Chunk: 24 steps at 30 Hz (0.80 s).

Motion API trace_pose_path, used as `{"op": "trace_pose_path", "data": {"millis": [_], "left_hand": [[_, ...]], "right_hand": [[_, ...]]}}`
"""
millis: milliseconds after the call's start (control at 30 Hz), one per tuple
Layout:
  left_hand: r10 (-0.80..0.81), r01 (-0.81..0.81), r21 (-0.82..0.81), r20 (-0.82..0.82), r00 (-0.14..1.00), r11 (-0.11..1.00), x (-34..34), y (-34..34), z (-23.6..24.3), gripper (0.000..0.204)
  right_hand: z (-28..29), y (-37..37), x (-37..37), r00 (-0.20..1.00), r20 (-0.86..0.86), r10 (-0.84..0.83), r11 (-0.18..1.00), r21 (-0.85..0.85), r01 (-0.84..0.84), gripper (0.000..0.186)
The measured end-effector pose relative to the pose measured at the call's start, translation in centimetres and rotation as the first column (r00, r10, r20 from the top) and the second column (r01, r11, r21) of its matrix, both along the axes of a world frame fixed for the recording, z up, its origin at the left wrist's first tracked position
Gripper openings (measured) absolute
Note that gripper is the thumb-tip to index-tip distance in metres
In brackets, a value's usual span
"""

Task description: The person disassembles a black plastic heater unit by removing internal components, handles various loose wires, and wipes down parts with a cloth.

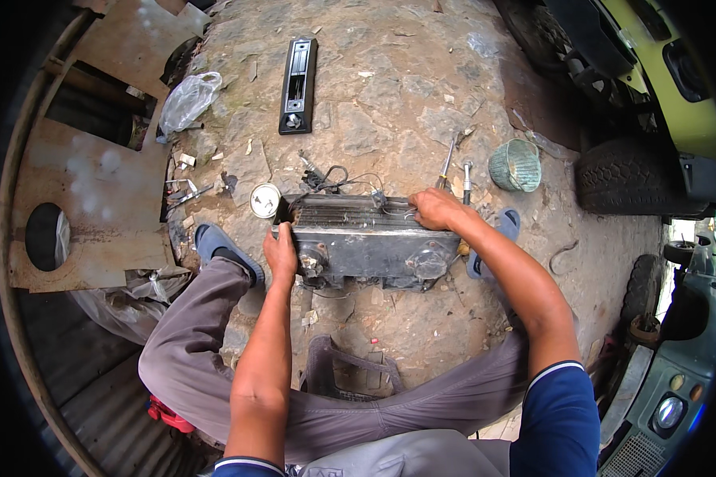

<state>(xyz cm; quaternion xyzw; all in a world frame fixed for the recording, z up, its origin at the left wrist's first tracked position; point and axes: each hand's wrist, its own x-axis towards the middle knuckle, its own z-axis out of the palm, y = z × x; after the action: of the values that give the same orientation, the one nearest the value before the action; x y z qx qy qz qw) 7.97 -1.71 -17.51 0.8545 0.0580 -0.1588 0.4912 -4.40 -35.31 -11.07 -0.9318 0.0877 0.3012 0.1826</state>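
Observation:
A dusty black box-shaped unit with a finned, radiator-like core lies on the ground between my feet. My left hand grips its left end, thumb along the near corner and the other fingers mostly hidden. Over the far right edge curls my right hand, close to some thin wires; its fingertips are partly hidden. Dark cables with connectors lie along the unit's far side. A round tin with something whitish inside stands by its far left corner. Just beyond my right hand are a screwdriver and a metal ratchet-like tool.
A green basket stands right of the tools. Farther off lies a long black panel, with a clear plastic bag to its left. Sheet panels line the left side; vehicle parts and a tyre the right. A low dark stool is near me.

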Motion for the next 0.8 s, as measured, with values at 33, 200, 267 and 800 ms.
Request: {"op": "trace_pose_path", "data": {"millis": [33,200,267,800], "left_hand": [[0.001,-0.001,0.002,-0.017,1.000,1.000,0.0,0.0,0.1,0.048],[-0.008,0.007,0.027,0.054,0.999,1.000,0.1,0.3,-0.6,0.047],[-0.004,0.003,0.020,0.058,0.998,1.000,0.1,0.3,-0.8,0.046],[-0.005,0.003,0.033,0.056,0.998,0.999,-0.1,0.2,-0.4,0.043]], "right_hand": [[0.1,0.0,0.0,1.000,-0.013,-0.002,1.000,0.004,0.002,0.021],[1.0,1.1,0.4,0.998,-0.052,-0.040,0.999,-0.032,0.038,0.028],[1.2,1.3,0.2,0.998,-0.046,-0.038,0.997,-0.074,0.035,0.027],[0.4,0.1,-1.3,0.988,0.096,-0.121,0.980,0.167,0.104,0.026]]}}
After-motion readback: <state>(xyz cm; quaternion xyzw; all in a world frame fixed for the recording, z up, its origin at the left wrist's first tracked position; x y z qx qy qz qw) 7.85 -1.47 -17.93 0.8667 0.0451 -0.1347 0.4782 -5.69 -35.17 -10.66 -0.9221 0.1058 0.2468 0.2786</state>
